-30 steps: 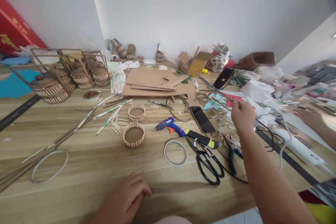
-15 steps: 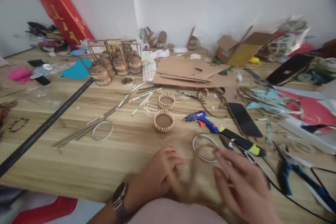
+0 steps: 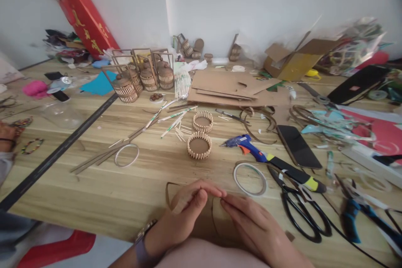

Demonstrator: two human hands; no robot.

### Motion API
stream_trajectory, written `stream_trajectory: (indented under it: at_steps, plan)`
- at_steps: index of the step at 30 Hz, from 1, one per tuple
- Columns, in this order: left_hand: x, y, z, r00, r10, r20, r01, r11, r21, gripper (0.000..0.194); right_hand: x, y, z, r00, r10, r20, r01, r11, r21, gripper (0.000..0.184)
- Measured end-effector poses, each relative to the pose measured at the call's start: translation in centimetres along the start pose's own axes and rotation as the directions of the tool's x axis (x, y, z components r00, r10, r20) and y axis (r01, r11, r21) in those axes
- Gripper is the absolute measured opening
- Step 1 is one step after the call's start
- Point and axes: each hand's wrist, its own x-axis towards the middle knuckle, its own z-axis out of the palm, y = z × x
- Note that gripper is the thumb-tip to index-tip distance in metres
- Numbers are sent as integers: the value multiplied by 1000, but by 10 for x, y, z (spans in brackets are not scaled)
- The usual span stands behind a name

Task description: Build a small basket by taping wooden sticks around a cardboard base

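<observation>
My left hand (image 3: 185, 213) and my right hand (image 3: 251, 226) meet at the near edge of the wooden table (image 3: 94, 192). Both press on a thin brown cardboard strip (image 3: 171, 194) that curves round them. The left fingers curl over the strip, thumb against fingertips. The right fingers lie nearly flat, their tips touching the left hand's. A tape ring (image 3: 250, 179) lies just beyond the right hand. Two small round stick-walled baskets (image 3: 199, 145) sit further out, a blue glue gun (image 3: 251, 150) to their right.
Black scissors (image 3: 301, 209), blue pliers (image 3: 358, 217) and a phone (image 3: 298, 146) lie at the right. Cardboard sheets (image 3: 232, 88), an open box (image 3: 292, 60) and lidded stick baskets (image 3: 141, 77) stand further back. A second ring (image 3: 126, 155) lies left. Another person's hand (image 3: 6, 134) shows at the left edge.
My right hand has come back from the far right clutter to the near table edge and met my left hand on the cardboard strip. The view has swung left.
</observation>
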Motion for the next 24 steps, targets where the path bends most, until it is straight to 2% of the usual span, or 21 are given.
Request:
stream_trajectory:
  at_steps: [6,11,14,18,21,24]
  plan:
    - [1,9,-2,998,-49,30,48,998,51,41,3,-3,-9,998,57,-5,-57,996,76,28]
    - [-2,5,-6,995,-100,-25,101,992,73,43,-2,8,-23,990,138,-9,-138,989,53,29]
    - [-3,-6,-11,983,-137,-125,130,990,-62,42,-12,20,-35,981,186,-50,-187,982,-12,24]
    - [1,-13,-17,943,-195,-271,112,950,-292,40,-24,30,-52,955,288,-70,-294,952,-83,19]
    - [6,-11,-19,913,-215,-346,68,917,-392,36,-30,33,-61,934,343,-98,-351,932,-85,16]
    - [11,-7,-20,886,-268,-378,83,894,-440,38,-32,36,-67,894,430,-126,-439,897,-51,15]
